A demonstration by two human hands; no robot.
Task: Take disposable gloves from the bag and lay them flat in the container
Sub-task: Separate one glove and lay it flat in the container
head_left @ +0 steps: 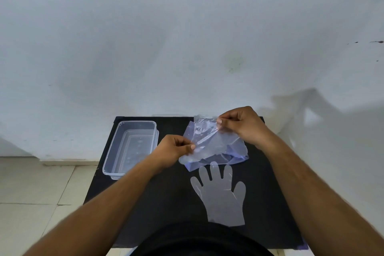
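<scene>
With both the left hand (176, 147) and right hand (236, 124) pinched on the flimsy bag (214, 143), a tug could tear it or sweep the flat glove (222, 195) lying just beneath, away from the container (116, 147).

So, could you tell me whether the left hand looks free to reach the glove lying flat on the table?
Probably not right away: the left hand is pinching the bag along with the right hand. The glove lies uncovered just below the bag, so the path looks open once the hand lets go.
</scene>
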